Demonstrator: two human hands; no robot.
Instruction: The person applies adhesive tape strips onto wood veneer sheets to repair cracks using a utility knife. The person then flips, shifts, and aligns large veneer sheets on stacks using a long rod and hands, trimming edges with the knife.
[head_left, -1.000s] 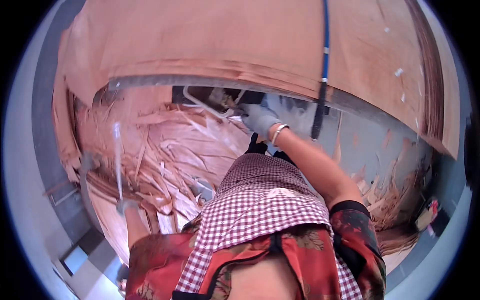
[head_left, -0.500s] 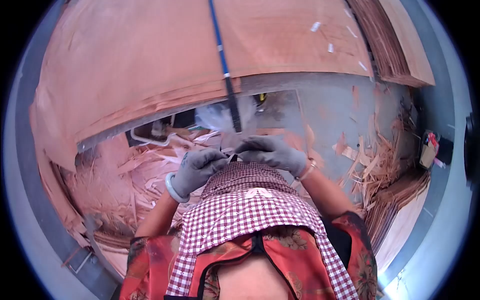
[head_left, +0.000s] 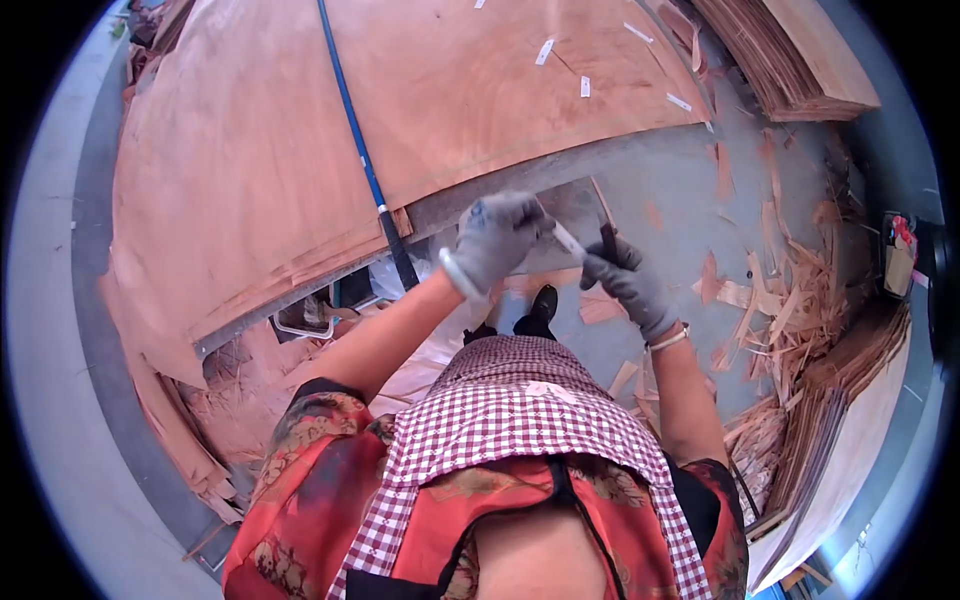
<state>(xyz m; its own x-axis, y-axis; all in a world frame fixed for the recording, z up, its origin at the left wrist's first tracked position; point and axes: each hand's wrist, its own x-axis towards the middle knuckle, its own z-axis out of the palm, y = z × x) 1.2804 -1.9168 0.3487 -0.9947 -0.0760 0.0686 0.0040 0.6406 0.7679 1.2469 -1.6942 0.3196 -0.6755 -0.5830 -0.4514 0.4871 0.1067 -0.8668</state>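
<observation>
My left hand (head_left: 497,240), in a grey glove, is raised in front of the veneer stack, its fingers pinched on one end of a short white strip (head_left: 568,240). The strip's other end meets the fingers of my right hand (head_left: 630,287), also gloved and closed. A slim dark object (head_left: 608,242) sticks up from the right hand; its kind is unclear. Beside the left forearm, a blue pole with a black grip (head_left: 352,125) lies across the large reddish veneer sheet (head_left: 240,160). Several white strips (head_left: 585,87) lie on that sheet's right part.
Torn veneer scraps (head_left: 770,290) litter the grey floor (head_left: 660,200) at right. Stacked sheets stand at the upper right (head_left: 790,70) and lower right (head_left: 840,410). A white-framed item (head_left: 305,320) sits under the sheet's front edge. My shoe (head_left: 542,305) shows below the hands.
Both hands have moved up and right, away from the apron, and drawn apart with the white strip stretched between them. The view has shifted, showing more floor and my shoe.
</observation>
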